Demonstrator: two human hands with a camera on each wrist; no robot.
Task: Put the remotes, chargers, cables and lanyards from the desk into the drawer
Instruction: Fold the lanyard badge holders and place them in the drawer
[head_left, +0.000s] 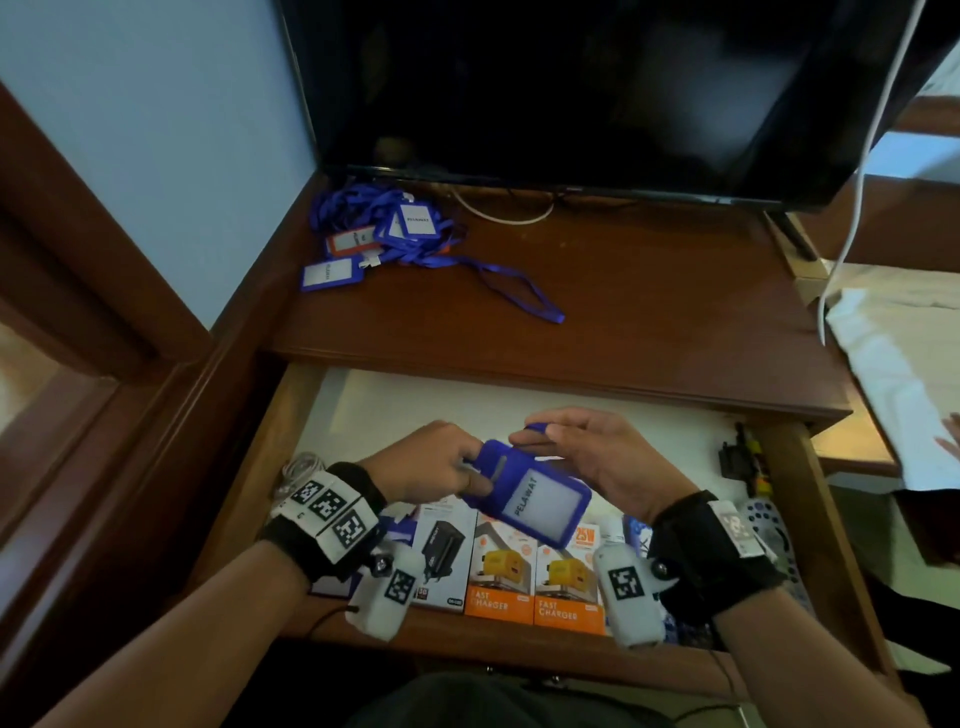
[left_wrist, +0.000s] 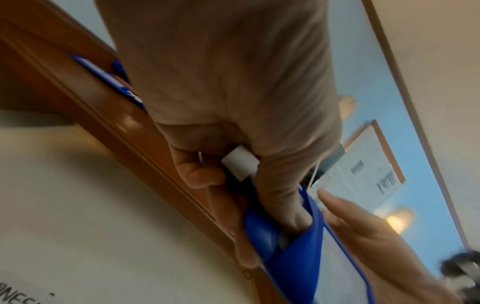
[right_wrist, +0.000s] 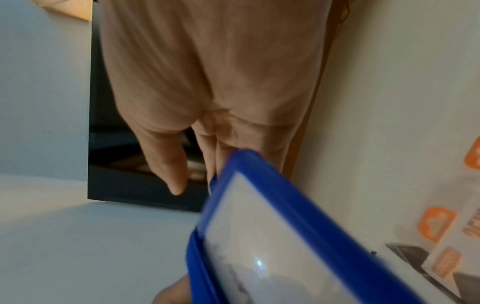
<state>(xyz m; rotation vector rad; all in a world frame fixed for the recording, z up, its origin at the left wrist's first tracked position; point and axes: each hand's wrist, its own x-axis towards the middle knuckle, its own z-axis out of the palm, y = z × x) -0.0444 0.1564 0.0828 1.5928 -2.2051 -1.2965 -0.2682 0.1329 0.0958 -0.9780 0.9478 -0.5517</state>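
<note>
Over the open drawer (head_left: 311, 410) both hands hold one blue lanyard badge holder (head_left: 535, 501) marked PELAWAT. My left hand (head_left: 467, 467) grips its top end, fingers curled round the blue plastic (left_wrist: 293, 257) and a small white piece (left_wrist: 240, 164). My right hand (head_left: 524, 434) pinches the blue strap (head_left: 536, 427) just above the holder, whose clear window (right_wrist: 272, 236) fills the right wrist view. A tangle of blue lanyards with badges (head_left: 384, 234) lies at the desk's back left. Charger boxes (head_left: 498, 577), a coiled white cable (head_left: 301, 467) and a remote (head_left: 774, 535) lie in the drawer.
A dark TV screen (head_left: 571, 93) stands at the back of the wooden desk (head_left: 649, 312). A white cable (head_left: 857, 182) hangs down at the right beside white cloth (head_left: 893, 353). A black clip-like item (head_left: 737, 457) sits at the drawer's right side.
</note>
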